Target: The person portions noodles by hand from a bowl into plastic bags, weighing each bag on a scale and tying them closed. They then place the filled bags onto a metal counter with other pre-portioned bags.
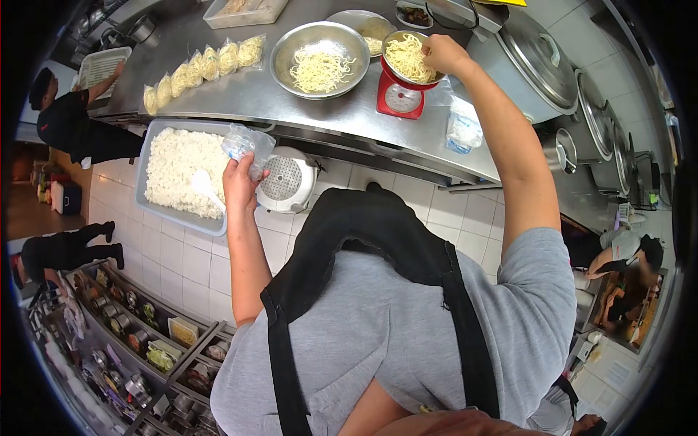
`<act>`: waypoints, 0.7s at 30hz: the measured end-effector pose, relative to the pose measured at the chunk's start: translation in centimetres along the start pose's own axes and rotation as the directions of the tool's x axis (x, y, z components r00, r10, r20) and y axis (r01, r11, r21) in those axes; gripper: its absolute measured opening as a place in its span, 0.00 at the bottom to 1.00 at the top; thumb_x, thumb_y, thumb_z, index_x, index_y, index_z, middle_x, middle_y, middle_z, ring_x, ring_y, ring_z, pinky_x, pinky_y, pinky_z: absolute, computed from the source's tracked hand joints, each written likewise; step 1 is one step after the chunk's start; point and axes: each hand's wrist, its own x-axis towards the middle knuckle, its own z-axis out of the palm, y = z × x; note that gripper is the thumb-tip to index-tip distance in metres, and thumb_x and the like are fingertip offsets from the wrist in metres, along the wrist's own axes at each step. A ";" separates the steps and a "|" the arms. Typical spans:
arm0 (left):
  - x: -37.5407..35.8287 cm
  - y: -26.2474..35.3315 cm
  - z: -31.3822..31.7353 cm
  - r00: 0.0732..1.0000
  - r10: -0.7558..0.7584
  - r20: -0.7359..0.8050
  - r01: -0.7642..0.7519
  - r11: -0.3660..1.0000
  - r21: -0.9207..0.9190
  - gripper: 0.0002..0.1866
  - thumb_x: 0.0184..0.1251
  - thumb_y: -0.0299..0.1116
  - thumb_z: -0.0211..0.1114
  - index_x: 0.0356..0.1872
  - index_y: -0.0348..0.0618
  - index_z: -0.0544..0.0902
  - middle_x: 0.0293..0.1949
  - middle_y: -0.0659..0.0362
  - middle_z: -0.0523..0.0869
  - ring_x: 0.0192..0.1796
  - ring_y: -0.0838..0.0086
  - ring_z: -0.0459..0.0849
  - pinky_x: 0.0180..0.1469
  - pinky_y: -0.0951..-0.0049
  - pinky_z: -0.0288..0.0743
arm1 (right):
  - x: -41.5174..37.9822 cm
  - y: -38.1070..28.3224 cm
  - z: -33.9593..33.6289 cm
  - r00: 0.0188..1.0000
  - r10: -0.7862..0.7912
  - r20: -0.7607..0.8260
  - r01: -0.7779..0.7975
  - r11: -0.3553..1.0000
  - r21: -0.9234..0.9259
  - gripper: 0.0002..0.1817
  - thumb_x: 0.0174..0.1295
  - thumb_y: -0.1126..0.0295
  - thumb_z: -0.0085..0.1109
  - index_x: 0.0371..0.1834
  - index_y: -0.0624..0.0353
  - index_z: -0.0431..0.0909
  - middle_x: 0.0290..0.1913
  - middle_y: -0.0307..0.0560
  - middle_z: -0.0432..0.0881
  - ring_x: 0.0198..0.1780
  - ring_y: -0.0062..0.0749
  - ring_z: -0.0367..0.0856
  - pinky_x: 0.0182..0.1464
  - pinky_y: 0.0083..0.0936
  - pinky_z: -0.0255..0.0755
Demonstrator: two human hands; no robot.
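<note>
My right hand (442,54), upper right: nearer, fingers at the right edge of yellow noodles (406,59) in a round metal bowl (396,34) atop a red scale (399,102); grip unclear. My left hand (241,179), left of centre: closed on clear plastic bag (247,142).

"What is at the right hand (445,54)?"

"The pale yellow noodles (407,59), in loose strands; they lie in a round metal bowl (384,49), and this bowl is on the upright red scale (399,100), beside the hand."

"And at the left hand (241,182)?"

"A clear plastic bag (251,145), crumpled, held in the fingers"
</note>
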 end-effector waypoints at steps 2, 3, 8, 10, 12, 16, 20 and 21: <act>-0.1 0.0 -0.2 1.000 -0.002 0.000 0.002 1.000 -0.006 0.16 0.83 0.33 0.67 0.64 0.38 0.82 0.56 0.54 0.89 0.50 0.68 0.90 0.43 0.63 0.92 | 0.6 0.2 -0.7 1.000 -0.001 0.027 0.002 0.999 -0.039 0.16 0.61 0.64 0.73 0.50 0.58 0.93 0.49 0.58 0.94 0.53 0.51 0.94 0.56 0.43 0.85; -0.2 -0.1 -0.3 1.000 0.000 -0.003 0.000 1.000 0.002 0.16 0.83 0.34 0.67 0.64 0.38 0.82 0.56 0.54 0.89 0.50 0.68 0.90 0.43 0.63 0.92 | 0.6 0.3 -1.7 1.000 -0.010 -0.015 0.010 1.000 0.017 0.14 0.63 0.64 0.72 0.48 0.58 0.93 0.47 0.58 0.94 0.51 0.51 0.94 0.55 0.44 0.85; -0.3 -0.6 -0.7 1.000 -0.005 -0.011 0.005 1.000 0.002 0.17 0.83 0.34 0.67 0.64 0.38 0.81 0.57 0.54 0.89 0.51 0.68 0.90 0.43 0.64 0.92 | 0.9 0.7 -7.3 0.986 -0.099 -0.132 0.106 0.993 0.047 0.14 0.64 0.65 0.76 0.46 0.63 0.91 0.40 0.54 0.93 0.44 0.44 0.92 0.51 0.38 0.84; -0.3 -0.8 -0.7 1.000 -0.013 -0.014 0.013 1.000 0.001 0.17 0.83 0.34 0.67 0.64 0.38 0.82 0.57 0.55 0.89 0.51 0.68 0.90 0.43 0.64 0.91 | -1.6 -3.0 -11.7 0.986 -0.006 -0.164 0.017 0.998 0.066 0.13 0.62 0.66 0.74 0.45 0.63 0.93 0.37 0.54 0.94 0.40 0.43 0.92 0.48 0.38 0.84; -0.2 -0.9 -0.6 1.000 -0.014 -0.013 0.014 1.000 -0.003 0.17 0.83 0.35 0.67 0.64 0.38 0.82 0.57 0.55 0.89 0.51 0.68 0.90 0.43 0.64 0.91 | -2.8 -4.9 -15.3 0.981 0.048 -0.187 -0.031 0.995 0.095 0.13 0.60 0.68 0.73 0.43 0.65 0.95 0.33 0.55 0.93 0.36 0.40 0.91 0.44 0.37 0.84; -0.1 -0.9 -0.7 1.000 -0.011 0.007 0.012 1.000 -0.013 0.17 0.83 0.35 0.67 0.64 0.38 0.82 0.57 0.55 0.89 0.50 0.68 0.90 0.44 0.65 0.91 | -3.6 -6.6 -19.9 0.956 0.104 -0.274 -0.057 0.983 0.174 0.11 0.59 0.68 0.74 0.39 0.66 0.94 0.31 0.52 0.93 0.33 0.35 0.90 0.38 0.36 0.83; 0.3 -1.0 -1.1 1.000 -0.011 0.006 0.011 1.000 -0.004 0.17 0.83 0.35 0.67 0.64 0.38 0.82 0.57 0.55 0.89 0.51 0.68 0.90 0.44 0.65 0.91 | -4.5 -8.0 -24.8 0.940 0.099 -0.327 -0.035 0.980 0.197 0.11 0.60 0.69 0.73 0.38 0.66 0.94 0.30 0.51 0.92 0.32 0.32 0.90 0.39 0.34 0.84; 0.3 -1.0 -1.1 1.000 -0.011 0.004 0.012 1.000 -0.008 0.17 0.83 0.35 0.67 0.64 0.39 0.82 0.56 0.55 0.89 0.51 0.68 0.90 0.44 0.65 0.91 | -4.8 -8.3 -26.1 0.927 0.074 -0.366 0.004 0.978 0.207 0.11 0.60 0.69 0.73 0.38 0.67 0.94 0.30 0.50 0.92 0.31 0.31 0.89 0.38 0.33 0.84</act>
